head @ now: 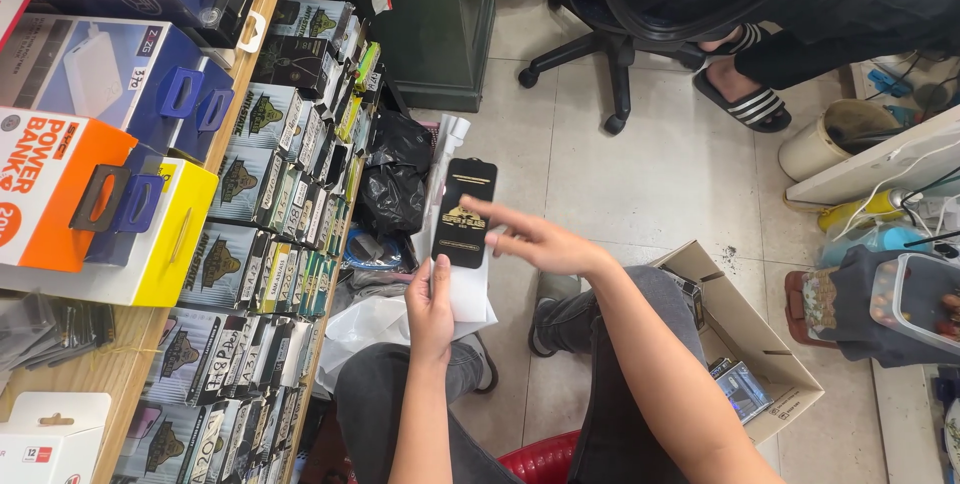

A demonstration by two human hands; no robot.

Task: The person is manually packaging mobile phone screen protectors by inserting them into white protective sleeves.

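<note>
Left hand [430,306] grips the black screen-protector pack [464,212] from below (white sleeve [468,289] behind it); right hand [535,239] rests open-fingered on it.

Black-and-gold pack [465,212]; black-and-white striped sandals [752,107].

pale tiled floor [650,174], daylit; wooden shelf [95,374] on the left stacked with boxed goods; dark green cabinet [450,24] at top; black swivel chair [650,4] on castors; open cardboard box [750,334] on floor; red plastic stool [540,459] at bottom edge
</note>
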